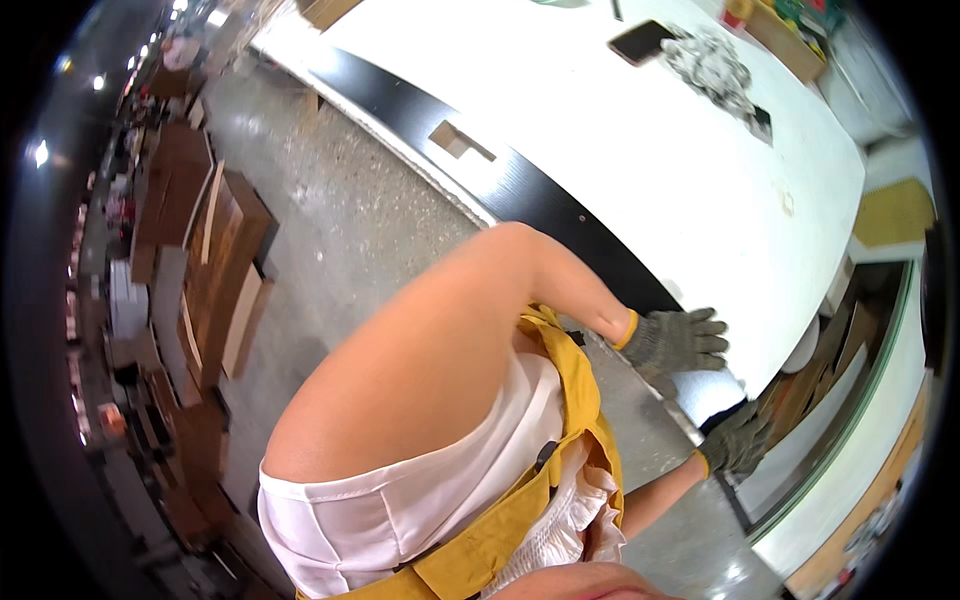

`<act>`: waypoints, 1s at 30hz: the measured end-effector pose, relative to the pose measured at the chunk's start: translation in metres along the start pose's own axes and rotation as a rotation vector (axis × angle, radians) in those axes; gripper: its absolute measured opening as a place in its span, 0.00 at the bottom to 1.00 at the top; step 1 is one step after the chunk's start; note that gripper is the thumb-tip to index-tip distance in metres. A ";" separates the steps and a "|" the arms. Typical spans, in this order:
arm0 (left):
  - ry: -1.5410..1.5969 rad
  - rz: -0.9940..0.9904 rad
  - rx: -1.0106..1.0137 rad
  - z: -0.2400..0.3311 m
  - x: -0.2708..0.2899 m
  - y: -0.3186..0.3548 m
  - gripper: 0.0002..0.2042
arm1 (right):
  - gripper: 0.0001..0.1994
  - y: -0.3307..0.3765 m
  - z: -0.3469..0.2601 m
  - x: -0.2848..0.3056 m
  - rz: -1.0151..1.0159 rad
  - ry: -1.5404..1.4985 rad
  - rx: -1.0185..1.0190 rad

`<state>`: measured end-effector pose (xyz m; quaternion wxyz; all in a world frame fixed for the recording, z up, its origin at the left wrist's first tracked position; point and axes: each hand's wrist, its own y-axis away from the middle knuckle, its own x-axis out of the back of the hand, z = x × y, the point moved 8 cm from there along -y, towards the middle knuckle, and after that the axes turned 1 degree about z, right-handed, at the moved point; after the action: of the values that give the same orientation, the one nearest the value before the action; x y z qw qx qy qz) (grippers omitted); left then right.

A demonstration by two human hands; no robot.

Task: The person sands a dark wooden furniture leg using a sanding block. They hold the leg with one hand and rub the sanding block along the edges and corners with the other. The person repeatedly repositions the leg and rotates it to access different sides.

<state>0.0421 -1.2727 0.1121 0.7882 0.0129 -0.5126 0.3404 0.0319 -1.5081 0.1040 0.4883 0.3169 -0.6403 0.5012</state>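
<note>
Both hands are wearing dark grey knit gloves with yellow cuffs, the left hand (pixel 678 340) lying on the white panel (pixel 640 150); a glossy black edge band (pixel 520 190) is running along that panel's near side; beside the panel, a mustard-yellow apron (pixel 560 470) is covering a white top (pixel 400 510); the right hand (pixel 738 438) is showing below the panel's corner.

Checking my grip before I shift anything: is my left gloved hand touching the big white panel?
Touching. The head view shows the left gloved hand lying flat on the white panel near its dark edge, fingers spread, with no gap under the palm.
</note>
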 end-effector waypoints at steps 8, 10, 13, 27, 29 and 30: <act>-0.421 -0.035 0.710 -0.130 0.161 0.228 0.39 | 0.25 -0.007 0.001 -0.010 -0.139 0.050 -0.106; -0.526 0.042 0.786 -0.151 0.193 0.270 0.37 | 0.26 -0.008 0.011 -0.015 -0.155 0.026 -0.114; -0.565 0.129 0.827 -0.160 0.212 0.301 0.34 | 0.26 -0.011 0.015 -0.024 -0.200 0.113 -0.081; -0.580 0.552 0.620 -0.140 0.226 0.315 0.15 | 0.18 0.069 -0.395 -0.006 -0.556 -0.473 1.087; -0.554 0.540 0.636 -0.139 0.228 0.315 0.15 | 0.18 0.081 -0.439 0.003 -0.512 -0.531 1.149; -0.543 0.521 0.650 -0.141 0.230 0.314 0.15 | 0.18 0.083 -0.451 0.005 -0.520 -0.526 1.152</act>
<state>0.0381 -0.8590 0.1292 0.4701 0.2175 -0.5529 0.6527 0.0948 -1.0536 0.0905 0.1746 0.7810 -0.2718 0.5345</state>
